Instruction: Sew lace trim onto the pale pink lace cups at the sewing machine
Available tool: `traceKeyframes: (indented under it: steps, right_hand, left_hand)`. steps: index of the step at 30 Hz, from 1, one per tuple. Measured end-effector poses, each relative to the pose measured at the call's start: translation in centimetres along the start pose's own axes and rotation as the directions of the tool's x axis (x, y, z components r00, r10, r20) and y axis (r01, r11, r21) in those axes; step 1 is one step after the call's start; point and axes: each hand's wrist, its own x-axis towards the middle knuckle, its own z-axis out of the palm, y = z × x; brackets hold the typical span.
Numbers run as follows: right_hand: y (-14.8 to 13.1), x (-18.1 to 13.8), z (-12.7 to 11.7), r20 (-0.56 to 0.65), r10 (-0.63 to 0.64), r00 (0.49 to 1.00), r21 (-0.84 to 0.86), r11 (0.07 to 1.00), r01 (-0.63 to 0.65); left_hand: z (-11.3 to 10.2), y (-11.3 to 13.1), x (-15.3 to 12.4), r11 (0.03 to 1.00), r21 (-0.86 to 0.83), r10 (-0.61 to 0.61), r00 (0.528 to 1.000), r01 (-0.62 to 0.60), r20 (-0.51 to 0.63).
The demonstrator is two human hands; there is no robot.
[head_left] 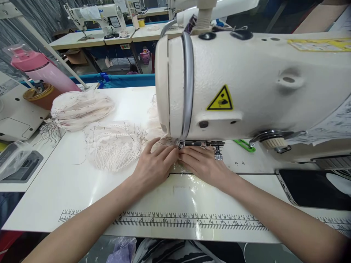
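My left hand lies at the front of the sewing machine, its fingers closed and pressing on a piece of cream fabric under the machine head. My right hand meets it from the other side, fingers together and fingertips beside the presser foot. Only a little of the fabric shows between the two hands; the thumbs are mostly hidden. Left of my left hand lies a bunch of cream lace with fringe and loose threads. Farther back is another gathered cream bundle.
A green thread snipper lies behind my right hand, with a phone farther right. A printed ruler runs along the table's front edge. At left are a pink bottle, a brown pot and another machine.
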Motion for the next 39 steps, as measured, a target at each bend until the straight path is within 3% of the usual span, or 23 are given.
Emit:
traceKeyframes:
  steps: [4, 9, 16, 21, 24, 28, 39]
  right_hand:
    - [-0.4, 0.1, 0.1, -0.056, 0.034, 0.998, 0.072, 0.997, -0.030]
    - [-0.7, 0.1, -0.6, -0.088, -0.027, 0.996, 0.169, 0.985, 0.042]
    - [-1.1, 0.8, -1.4, -0.202, -0.147, 0.968, 0.197, 0.962, 0.187]
    - [-0.8, 0.1, -1.4, -0.181, -0.208, 0.961, 0.200, 0.949, 0.242]
    - [-0.7, 0.0, -1.3, -0.140, -0.229, 0.963, 0.200, 0.946, 0.253]
    - [-1.0, 0.2, -0.9, -0.119, -0.199, 0.973, 0.216, 0.951, 0.221]
    - [-1.6, 0.7, -0.4, -0.232, -0.201, 0.952, 0.201, 0.948, 0.249]
  left_hand:
    - [-0.6, -0.3, -0.4, 0.996, -0.071, -0.060, 0.998, 0.062, 0.021]
    - [-0.9, -0.7, -0.4, 0.996, -0.051, 0.070, 0.996, -0.073, -0.052]
    - [-1.1, -0.3, -0.3, 0.990, 0.031, 0.143, 0.986, -0.140, -0.087]
    - [-1.0, -0.4, -0.6, 0.977, -0.071, 0.202, 0.979, -0.200, 0.033]
    - [-0.5, -0.8, -0.9, 0.978, -0.146, 0.173, 0.974, -0.152, 0.148]
    - [0.1, -1.4, -1.2, 0.988, -0.124, 0.127, 0.955, -0.096, 0.268]
    - [-0.7, -2.7, -0.4, 0.982, -0.105, 0.178, 0.949, -0.156, 0.262]
